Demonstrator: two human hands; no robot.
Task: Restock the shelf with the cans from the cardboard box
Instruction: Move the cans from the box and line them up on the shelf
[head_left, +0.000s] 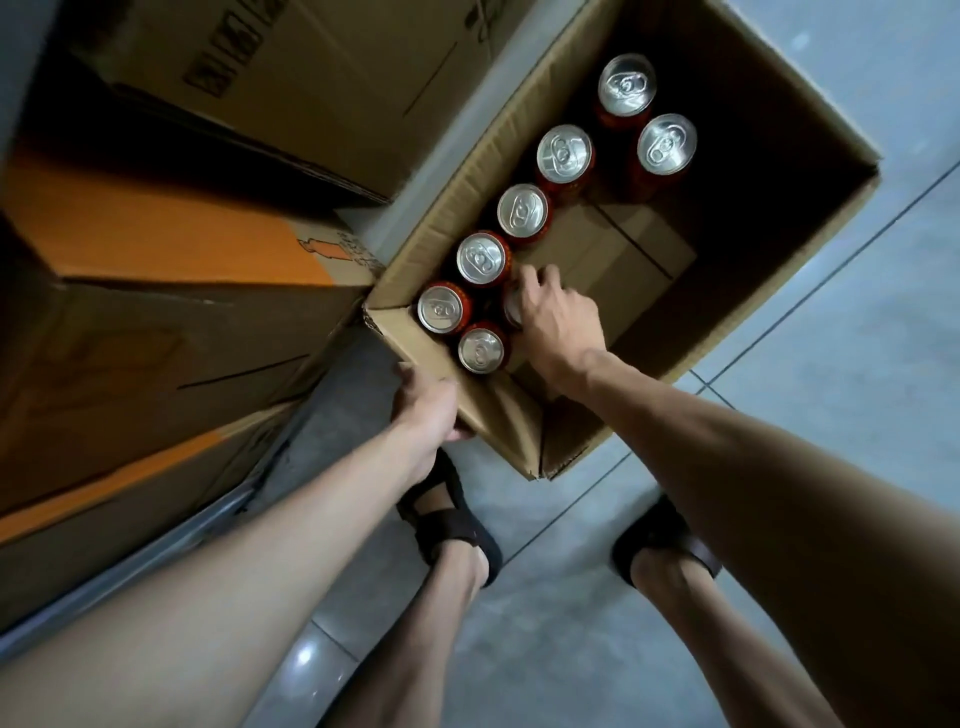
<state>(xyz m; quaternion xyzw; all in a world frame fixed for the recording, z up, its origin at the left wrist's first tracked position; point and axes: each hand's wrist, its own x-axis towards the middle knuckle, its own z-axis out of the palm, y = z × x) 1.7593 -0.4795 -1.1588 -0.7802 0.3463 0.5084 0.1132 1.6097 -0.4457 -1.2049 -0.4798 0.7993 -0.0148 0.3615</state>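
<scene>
Stockroom, stacked cardboard cartons (171, 332), tiled floor (857, 322)

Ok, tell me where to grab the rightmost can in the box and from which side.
Take the rightmost can round its upper wall just under the lid, coming from above. It stands upright, lid up, in the cardboard box, with no can on its right, so fingers fit there; another can crowds its far side.

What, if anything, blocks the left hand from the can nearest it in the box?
Probably nothing, so yes. The left hand grips the cardboard box wall beside that can, whose top is uncovered. It must let go first, and the right hand, holding a neighbouring can, sits close alongside.
</scene>
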